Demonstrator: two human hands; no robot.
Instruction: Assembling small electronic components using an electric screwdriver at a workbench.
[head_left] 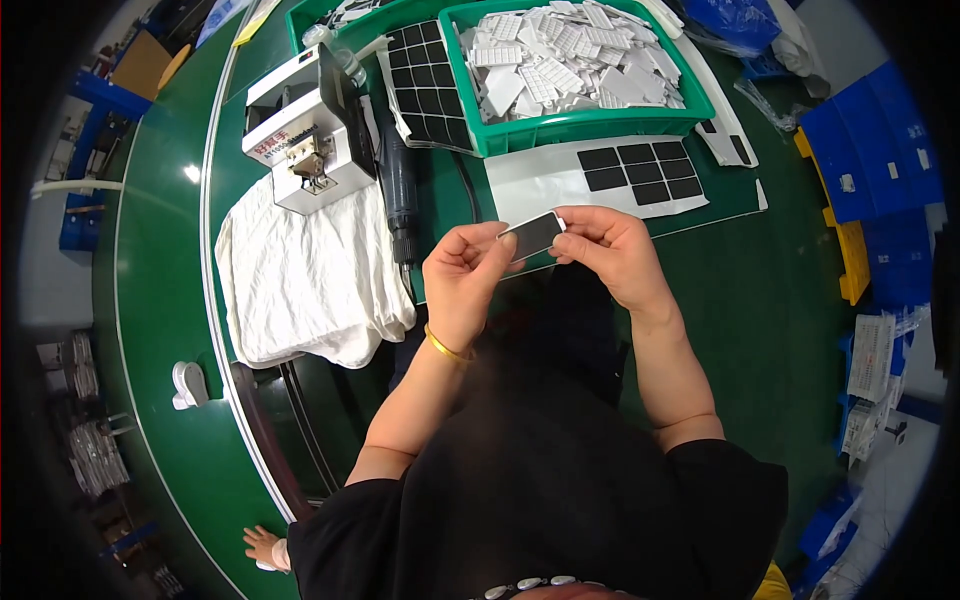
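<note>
The person's hands meet in front of the body, just past the near edge of the tabletop [715, 215]. Between them is a small flat plate [537, 236], its upward face black with a pale edge. The left hand [465, 275] pinches one end between thumb and curled fingers; the right hand [615, 255] grips the opposite end the same way, so both are closed down on this one piece.

As for progress, the held plate appears to have its black face in place, though whether it is fully seated cannot be told. Beyond it, the white sheet [535, 178] is bare over its left part, while a block of black rectangles [650, 172] is left at its right. A second sheet [428, 85] looks nearly full. The green bin [590, 126] is heaped with white plates [570, 60], none visibly faced in black, so much seems left.
</note>
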